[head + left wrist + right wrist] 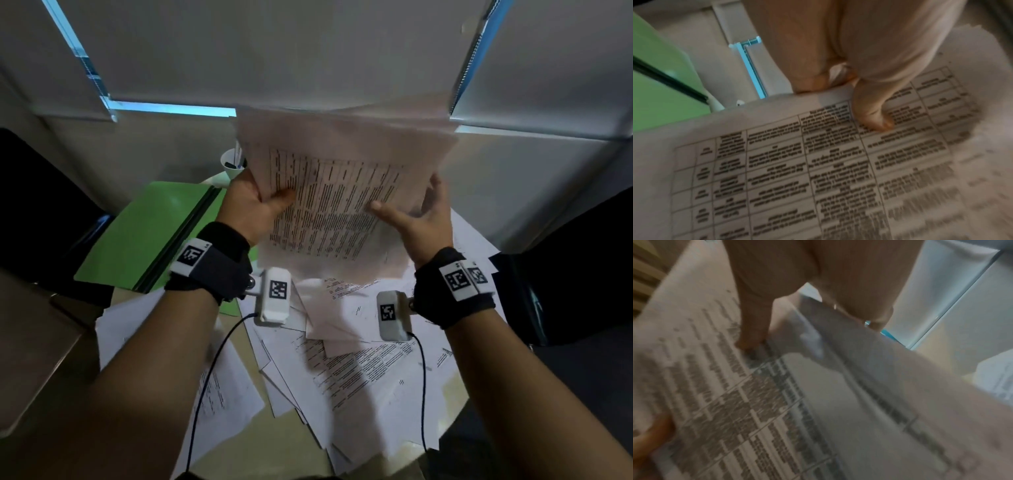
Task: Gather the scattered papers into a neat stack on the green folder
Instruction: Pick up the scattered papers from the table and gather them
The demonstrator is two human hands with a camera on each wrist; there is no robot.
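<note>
I hold a bundle of printed papers [335, 205] raised and tilted above the table. My left hand [270, 198] grips its left edge, thumb [875, 116] pressed on the table-printed top sheet [797, 170]. My right hand [407, 209] pinches the right side, with the thumb [752, 331] on the front of the sheet [735, 402] and the fingers behind. The green folder [147, 233] lies closed on the table to the left, and its edge [657, 97] shows in the left wrist view. Several loose papers [342, 359] lie scattered and overlapping under my forearms.
A white cup [231, 164] holding pens stands behind the folder, close to the raised bundle. Black chairs [41, 205] flank the round table on both sides. A window blind [274, 51] hangs behind. Wrist camera cables [212, 359] trail over the papers.
</note>
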